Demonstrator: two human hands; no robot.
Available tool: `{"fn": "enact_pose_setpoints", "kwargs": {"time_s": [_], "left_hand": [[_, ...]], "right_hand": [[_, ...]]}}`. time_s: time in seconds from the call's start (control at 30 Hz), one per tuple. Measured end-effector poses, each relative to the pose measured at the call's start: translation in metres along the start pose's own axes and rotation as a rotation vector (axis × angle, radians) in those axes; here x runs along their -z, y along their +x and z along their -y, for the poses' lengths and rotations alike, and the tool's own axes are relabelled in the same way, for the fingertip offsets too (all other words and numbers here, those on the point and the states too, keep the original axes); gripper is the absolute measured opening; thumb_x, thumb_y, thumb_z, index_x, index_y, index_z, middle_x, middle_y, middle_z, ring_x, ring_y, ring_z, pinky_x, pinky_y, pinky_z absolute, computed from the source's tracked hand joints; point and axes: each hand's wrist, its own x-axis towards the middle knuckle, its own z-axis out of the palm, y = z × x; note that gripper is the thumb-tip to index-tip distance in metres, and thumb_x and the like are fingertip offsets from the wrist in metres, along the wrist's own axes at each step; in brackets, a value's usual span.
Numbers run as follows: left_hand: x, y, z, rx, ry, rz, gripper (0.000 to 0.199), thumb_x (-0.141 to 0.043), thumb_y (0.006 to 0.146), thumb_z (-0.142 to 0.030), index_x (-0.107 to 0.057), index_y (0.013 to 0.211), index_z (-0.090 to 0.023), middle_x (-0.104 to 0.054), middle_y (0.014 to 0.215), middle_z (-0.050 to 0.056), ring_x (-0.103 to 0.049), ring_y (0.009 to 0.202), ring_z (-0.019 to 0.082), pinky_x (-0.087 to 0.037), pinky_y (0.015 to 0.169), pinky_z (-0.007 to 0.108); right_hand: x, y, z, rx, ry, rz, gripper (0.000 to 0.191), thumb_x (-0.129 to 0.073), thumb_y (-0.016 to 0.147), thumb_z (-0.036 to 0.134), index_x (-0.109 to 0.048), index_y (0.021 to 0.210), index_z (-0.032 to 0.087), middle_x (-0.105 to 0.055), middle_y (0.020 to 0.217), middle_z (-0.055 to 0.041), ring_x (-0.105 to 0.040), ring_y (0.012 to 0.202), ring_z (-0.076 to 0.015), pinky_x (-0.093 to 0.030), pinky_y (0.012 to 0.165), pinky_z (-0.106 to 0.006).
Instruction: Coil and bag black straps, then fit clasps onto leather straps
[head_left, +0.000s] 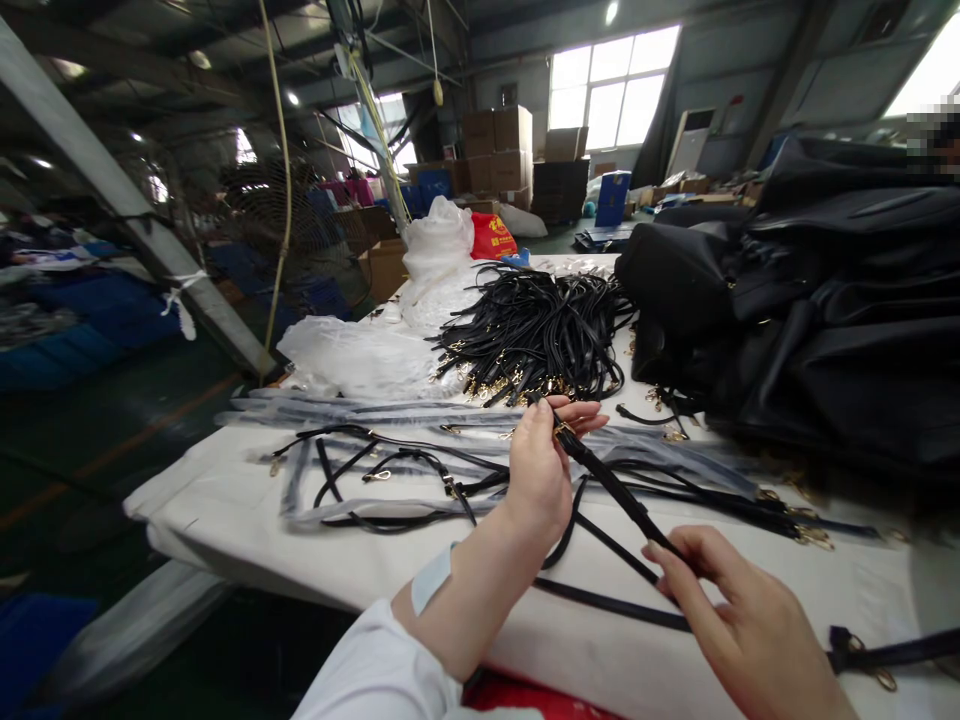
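Observation:
A black strap with a gold buckle runs slantwise between my two hands above the table. My left hand grips its upper end beside the buckle, thumb on top and the other fingers stretched behind. My right hand pinches the strap lower down, between thumb and fingers. Below them, more black straps with gold clasps lie loosely on the white tabletop. Several straps in clear plastic sleeves lie beyond my left hand.
A large heap of black straps with gold hooks sits at the table's far side. Clear plastic bags are piled to its left, near a red bag. Black bags are stacked at the right. A metal post stands at the left.

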Motion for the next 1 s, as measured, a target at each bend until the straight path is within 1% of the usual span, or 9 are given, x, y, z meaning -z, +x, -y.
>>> {"fn": "enact_pose_setpoints", "kwargs": {"time_s": [0.23,0.4,0.47,0.53,0.63,0.7,0.77,0.83,1.0], "left_hand": [[-0.001,0.011,-0.01,0.0,-0.005,0.027,0.016,-0.048,0.099,-0.03,-0.053,0.091,-0.017,-0.075,0.08,0.007,-0.074,0.076,0.018,-0.054,0.084,0.034],[0.004,0.01,-0.021,0.117,0.174,0.186,0.024,-0.051,0.097,-0.041,-0.054,0.095,-0.017,-0.066,0.068,-0.001,-0.054,0.044,0.007,-0.037,0.044,0.017],[0.007,0.003,-0.023,0.219,0.402,0.419,0.03,-0.05,0.097,-0.047,-0.056,0.094,-0.017,-0.057,0.059,-0.005,-0.037,0.034,0.004,-0.025,0.038,0.016],[0.01,-0.007,-0.026,0.364,0.714,0.821,0.031,-0.045,0.098,-0.045,-0.058,0.09,-0.017,-0.052,0.054,-0.006,-0.036,0.037,0.005,-0.027,0.039,0.018],[0.013,-0.022,-0.033,0.31,1.085,1.452,0.02,-0.053,0.095,-0.032,-0.062,0.084,-0.017,-0.062,0.069,0.001,-0.053,0.059,0.011,-0.042,0.057,0.021],[0.017,-0.025,-0.042,0.205,1.215,1.62,0.013,-0.061,0.089,-0.03,-0.065,0.089,-0.018,-0.066,0.078,0.003,-0.055,0.065,0.012,-0.043,0.061,0.022],[0.024,-0.021,-0.057,0.214,1.328,1.601,0.019,-0.068,0.084,-0.034,-0.066,0.094,-0.019,-0.063,0.071,-0.001,-0.05,0.057,0.011,-0.038,0.055,0.021],[0.036,-0.01,-0.078,0.211,1.474,1.482,0.023,-0.073,0.079,-0.034,-0.065,0.094,-0.019,-0.06,0.066,-0.004,-0.047,0.055,0.01,-0.035,0.051,0.021],[0.084,0.031,-0.143,-0.104,1.911,0.802,0.016,-0.067,0.076,-0.03,-0.067,0.089,-0.021,-0.06,0.064,-0.005,-0.049,0.056,0.01,-0.033,0.053,0.02]], "right_hand": [[0.003,-0.001,0.021,-0.237,0.492,0.214,0.033,-0.044,0.1,0.047,-0.059,0.083,0.024,-0.07,0.078,-0.0024,-0.069,0.073,-0.019,-0.055,0.066,-0.026],[0.004,0.0,0.007,0.028,0.196,0.055,0.013,-0.057,0.094,0.037,-0.059,0.092,0.024,-0.071,0.098,-0.0069,-0.069,0.089,-0.0237,-0.057,0.068,-0.029],[0.007,-0.001,0.007,0.185,0.024,-0.148,0.025,-0.064,0.088,0.031,-0.058,0.111,0.023,-0.063,0.126,-0.0129,-0.062,0.114,-0.0298,-0.056,0.088,-0.04],[0.012,-0.003,0.011,0.328,-0.102,-0.273,0.048,-0.068,0.084,0.024,-0.05,0.129,0.02,-0.051,0.142,-0.0172,-0.049,0.132,-0.0345,-0.042,0.107,-0.052],[0.016,-0.009,0.022,0.436,-0.139,-0.021,0.06,-0.065,0.078,0.015,-0.048,0.136,0.017,-0.059,0.134,-0.0153,-0.052,0.129,-0.032,-0.037,0.112,-0.051],[0.018,-0.012,0.025,0.314,-0.073,0.289,0.045,-0.061,0.078,0.014,-0.059,0.123,0.02,-0.072,0.107,-0.007,-0.067,0.104,-0.0249,-0.05,0.096,-0.038],[0.022,-0.014,0.021,0.136,-0.013,0.477,0.023,-0.059,0.083,0.016,-0.068,0.102,0.023,-0.073,0.083,-0.0005,-0.069,0.079,-0.0188,-0.052,0.075,-0.028],[0.032,-0.017,0.011,0.042,0.012,0.505,0.016,-0.056,0.088,0.019,-0.071,0.091,0.024,-0.073,0.077,0.0006,-0.068,0.071,-0.0164,-0.05,0.068,-0.026],[0.08,-0.036,-0.048,-0.038,-0.139,0.116,0.019,-0.057,0.087,0.024,-0.073,0.096,0.025,-0.077,0.091,-0.0061,-0.072,0.08,-0.0207,-0.054,0.072,-0.03]]}}
